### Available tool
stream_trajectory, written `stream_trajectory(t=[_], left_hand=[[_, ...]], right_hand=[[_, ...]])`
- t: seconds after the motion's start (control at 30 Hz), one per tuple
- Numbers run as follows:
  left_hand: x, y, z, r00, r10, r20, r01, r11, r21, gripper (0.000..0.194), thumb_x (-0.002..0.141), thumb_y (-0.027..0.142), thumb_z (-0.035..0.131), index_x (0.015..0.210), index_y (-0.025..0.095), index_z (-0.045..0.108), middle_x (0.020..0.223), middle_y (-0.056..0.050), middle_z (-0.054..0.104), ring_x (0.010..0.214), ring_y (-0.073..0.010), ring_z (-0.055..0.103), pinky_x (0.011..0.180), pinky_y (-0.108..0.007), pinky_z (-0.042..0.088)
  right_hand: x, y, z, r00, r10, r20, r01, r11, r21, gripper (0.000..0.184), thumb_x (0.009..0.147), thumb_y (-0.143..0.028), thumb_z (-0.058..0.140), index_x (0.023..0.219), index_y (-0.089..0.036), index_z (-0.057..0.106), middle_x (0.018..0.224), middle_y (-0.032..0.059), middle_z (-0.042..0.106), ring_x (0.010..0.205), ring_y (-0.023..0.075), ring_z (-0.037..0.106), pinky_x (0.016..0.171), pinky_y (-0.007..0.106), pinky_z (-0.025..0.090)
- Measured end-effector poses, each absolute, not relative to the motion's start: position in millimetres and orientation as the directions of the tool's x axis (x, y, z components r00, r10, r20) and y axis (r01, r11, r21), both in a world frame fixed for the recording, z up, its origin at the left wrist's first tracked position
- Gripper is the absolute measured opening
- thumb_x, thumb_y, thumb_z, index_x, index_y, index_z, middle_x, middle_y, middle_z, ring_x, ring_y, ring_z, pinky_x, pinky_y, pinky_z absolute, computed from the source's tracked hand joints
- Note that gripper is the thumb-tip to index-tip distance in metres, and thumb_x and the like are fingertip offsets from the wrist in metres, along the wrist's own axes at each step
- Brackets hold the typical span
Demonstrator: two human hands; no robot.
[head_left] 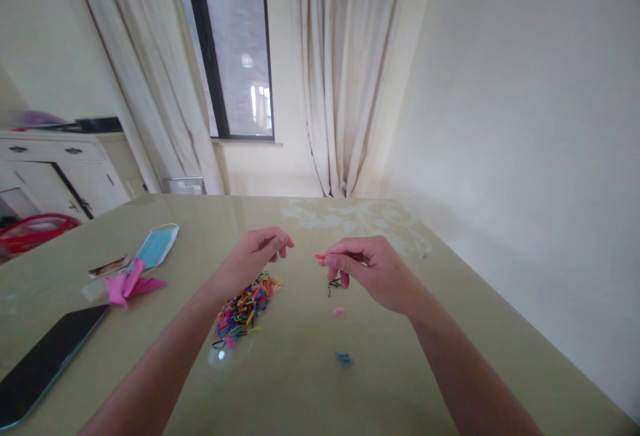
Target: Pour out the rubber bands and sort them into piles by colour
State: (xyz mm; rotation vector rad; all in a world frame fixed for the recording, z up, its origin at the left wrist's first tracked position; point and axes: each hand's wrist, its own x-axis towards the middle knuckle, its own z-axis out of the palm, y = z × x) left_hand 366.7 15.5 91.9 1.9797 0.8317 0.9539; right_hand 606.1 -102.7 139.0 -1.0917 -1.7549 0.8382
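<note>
My right hand (363, 266) pinches a small red rubber band (320, 257) between thumb and forefinger, its end sticking out to the left. Facing it, my left hand (263, 249) hovers above the pile with thumb and fingers drawn together; whether anything small is between them I cannot make out. Below the left hand lies a heap of mixed-colour rubber bands (245, 306). Black bands (334, 284) lie partly hidden behind my right fingers. Closer to me are a small pink bunch of bands (339, 312) and a small blue bunch (343, 358).
A dark phone or tablet (53, 356) lies on the table (280, 389) at left. Beyond it are a pink folded item (131, 284), a blue face mask (157, 247) and a thin brownish strip (107, 267). A wall (550, 156) runs along the right side.
</note>
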Motion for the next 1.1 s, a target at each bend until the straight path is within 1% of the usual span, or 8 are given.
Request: stream_trajectory(t=[0.17, 0.23, 0.3, 0.37, 0.5, 0.6, 0.87, 1.1], left_hand=[[362, 41, 69, 0.694, 0.701, 0.161, 0.454, -0.601, 0.658, 0.032, 0.099, 0.034, 0.047, 0.109, 0.021, 0.075, 0.106, -0.006, 0.079, 0.095, -0.0206, 0.07, 0.083, -0.031, 0.053], [362, 50, 56, 0.691, 0.717, 0.091, 0.568, -0.616, 0.545, 0.029, 0.096, 0.032, 0.052, 0.107, 0.021, 0.077, 0.109, -0.007, 0.08, 0.098, -0.022, 0.071, 0.086, -0.032, 0.053], [362, 58, 44, 0.665, 0.746, 0.016, 0.674, -0.61, 0.417, 0.026, 0.093, 0.029, 0.056, 0.105, 0.021, 0.079, 0.108, -0.008, 0.08, 0.097, -0.0234, 0.072, 0.086, -0.033, 0.052], [362, 65, 34, 0.656, 0.754, -0.035, 0.719, -0.61, 0.334, 0.024, 0.09, 0.026, 0.06, 0.104, 0.021, 0.08, 0.107, -0.009, 0.081, 0.096, -0.0249, 0.073, 0.087, -0.034, 0.052], [362, 69, 21, 0.679, 0.73, -0.075, 0.709, -0.626, 0.324, 0.025, 0.091, 0.021, 0.06, 0.102, 0.023, 0.082, 0.109, -0.006, 0.081, 0.102, -0.022, 0.073, 0.091, -0.029, 0.052], [364, 67, 19, 0.675, 0.733, -0.089, 0.718, -0.624, 0.307, 0.024, 0.09, 0.02, 0.061, 0.101, 0.025, 0.082, 0.109, -0.004, 0.082, 0.101, -0.0206, 0.074, 0.09, -0.028, 0.052], [372, 59, 19, 0.617, 0.781, -0.098, 0.779, -0.589, 0.213, 0.019, 0.081, 0.011, 0.066, 0.085, 0.024, 0.08, 0.1, -0.007, 0.081, 0.101, -0.0275, 0.074, 0.09, -0.037, 0.051], [369, 59, 29, 0.627, 0.777, -0.051, 0.756, -0.591, 0.282, 0.017, 0.085, 0.011, 0.058, 0.089, 0.02, 0.072, 0.103, -0.009, 0.078, 0.101, -0.0246, 0.071, 0.087, -0.033, 0.05]], right_hand=[[623, -66, 112, -0.177, 0.931, 0.32, 0.535, 0.363, -0.762, 0.03, 0.104, -0.032, 0.055, 0.092, -0.016, 0.077, 0.079, 0.0032, 0.075, 0.064, 0.0128, 0.066, 0.062, 0.023, 0.049], [630, -43, 89, -0.093, 0.952, 0.291, 0.747, 0.26, -0.612, 0.03, 0.105, -0.026, 0.051, 0.095, -0.016, 0.078, 0.082, 0.0039, 0.077, 0.069, 0.0138, 0.068, 0.068, 0.024, 0.048], [635, -23, 62, 0.003, 0.984, 0.18, 0.933, 0.062, -0.355, 0.031, 0.106, -0.03, 0.051, 0.097, -0.02, 0.079, 0.092, 0.0047, 0.08, 0.084, 0.016, 0.071, 0.074, 0.024, 0.046], [638, -9, 37, 0.06, 0.99, 0.129, 0.96, -0.022, -0.28, 0.031, 0.104, -0.031, 0.054, 0.092, -0.019, 0.08, 0.094, 0.0089, 0.08, 0.088, 0.02, 0.071, 0.073, 0.025, 0.044], [638, 2, 4, 0.107, 0.99, 0.093, 0.974, -0.086, -0.208, 0.029, 0.103, -0.027, 0.055, 0.091, -0.018, 0.08, 0.099, 0.0118, 0.08, 0.093, 0.0228, 0.071, 0.073, 0.026, 0.043], [637, 3, -3, 0.108, 0.989, 0.104, 0.977, -0.086, -0.194, 0.031, 0.105, -0.028, 0.054, 0.095, -0.017, 0.081, 0.102, 0.0131, 0.079, 0.095, 0.0242, 0.071, 0.074, 0.028, 0.043], [626, -4, 31, 0.071, 0.975, 0.21, 0.97, -0.018, -0.242, 0.034, 0.108, -0.03, 0.051, 0.099, -0.021, 0.082, 0.104, 0.0092, 0.08, 0.093, 0.0219, 0.071, 0.075, 0.027, 0.042], [601, -23, 57, -0.106, 0.953, 0.285, 0.853, 0.234, -0.466, 0.031, 0.1, -0.024, 0.063, 0.075, -0.018, 0.08, 0.072, 0.0032, 0.076, 0.066, 0.0161, 0.064, 0.065, 0.026, 0.038]])
